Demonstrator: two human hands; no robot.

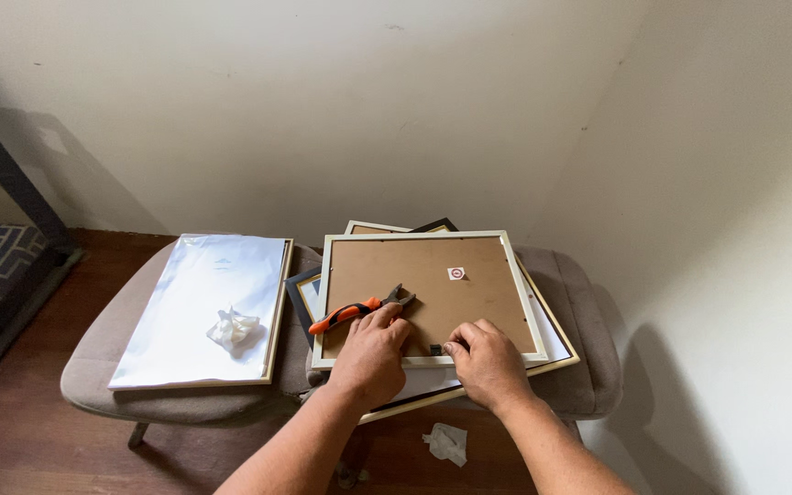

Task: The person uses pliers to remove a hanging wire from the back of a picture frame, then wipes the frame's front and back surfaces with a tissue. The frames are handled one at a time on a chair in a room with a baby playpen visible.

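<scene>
You are pressing your left hand [370,353], fingers loosely spread and gripping nothing, on the brown backing of the cream picture frame [428,295] topping the stack on the padded bench [579,302], just near orange-handled pliers [359,310]; your right hand's [486,362] fingertips are pinching a small dark clip [435,349] at the frame's near edge

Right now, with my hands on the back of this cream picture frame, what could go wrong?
The cream frame with brown backing lies on an uneven stack of other frames on a padded grey bench, so pressing may shift or tip it. The orange-handled pliers lie loose beside your left hand and could get knocked off. Your right hand has fingertips at a small dark tab, which might nick them.
</scene>
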